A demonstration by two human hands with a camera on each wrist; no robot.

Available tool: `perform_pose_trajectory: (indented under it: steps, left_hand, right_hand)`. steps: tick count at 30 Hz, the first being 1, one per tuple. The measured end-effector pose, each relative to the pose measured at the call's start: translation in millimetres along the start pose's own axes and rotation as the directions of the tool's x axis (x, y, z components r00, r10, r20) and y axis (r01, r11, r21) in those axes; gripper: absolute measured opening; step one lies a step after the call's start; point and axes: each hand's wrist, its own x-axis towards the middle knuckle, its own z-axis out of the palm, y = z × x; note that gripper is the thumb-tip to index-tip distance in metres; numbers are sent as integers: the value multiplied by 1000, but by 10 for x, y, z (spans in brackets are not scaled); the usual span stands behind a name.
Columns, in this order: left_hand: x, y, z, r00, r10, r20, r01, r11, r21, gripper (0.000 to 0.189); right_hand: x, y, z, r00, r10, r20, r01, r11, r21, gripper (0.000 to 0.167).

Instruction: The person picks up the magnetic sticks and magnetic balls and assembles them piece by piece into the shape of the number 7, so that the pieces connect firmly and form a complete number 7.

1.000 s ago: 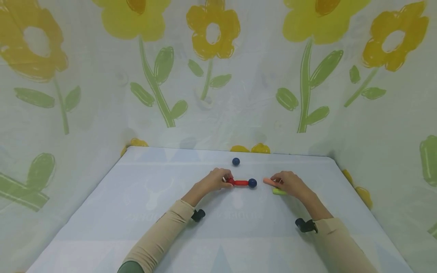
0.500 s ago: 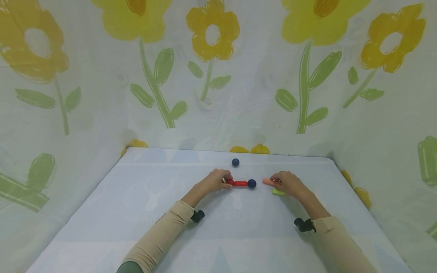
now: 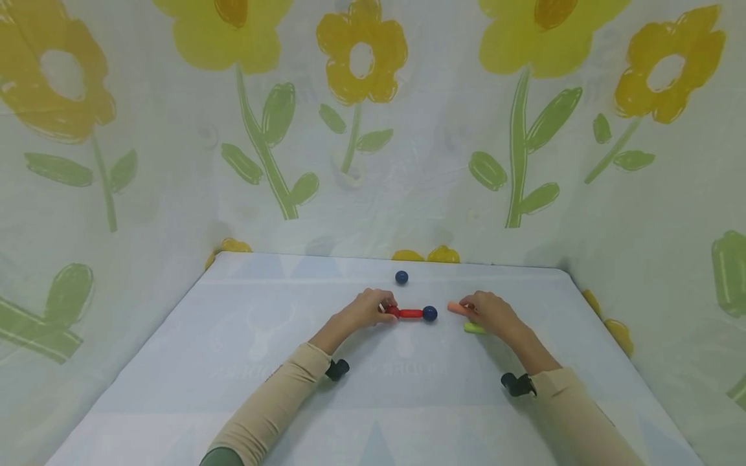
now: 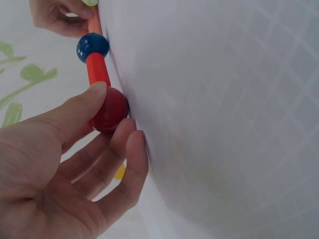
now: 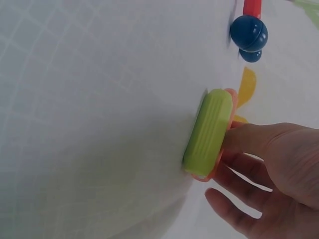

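Note:
My left hand (image 3: 367, 307) pinches a red ball (image 4: 110, 109) between thumb and fingers. A red rod (image 3: 410, 314) runs right from that ball to a dark blue ball (image 3: 430, 313), the three in one line on the table. Right of the blue ball, my right hand (image 3: 492, 314) holds an orange rod (image 3: 459, 309) by its right part, its left end pointing toward the blue ball with a small gap. A ribbed light green rod (image 5: 209, 133) lies on the near side of the orange one, partly covering it in the right wrist view.
A second dark blue ball (image 3: 401, 277) sits farther back on the white table (image 3: 402, 395). A curtain (image 3: 431, 155) printed with yellow flowers hangs behind and along both sides of the table. Each forearm carries a small black wrist camera (image 3: 338, 369).
The orange rod and my right hand have shifted very slightly away and to the left. My left hand keeps its grip on the red ball in the same place.

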Motion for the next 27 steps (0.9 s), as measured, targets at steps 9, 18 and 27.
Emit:
perform_pose_trajectory:
  steps: [9,18,27]
  left_hand:
    - [1,-24,14,1000,13,-11,-13,1000,3,26]
    - [13,-27,29,1000,1,-13,-1,1000,-2,27]
    - [-2,-36,25,1000,12,-20,-11,1000,9,27]
  right_hand:
    - [17,-18,40,1000,24,1,-24,999,-46,26]
    - [2,-9,33,998,-23,-64,19,997,-69,25]
    - [-63,-161,-94,989,-47,-141,38,997,-65,27]
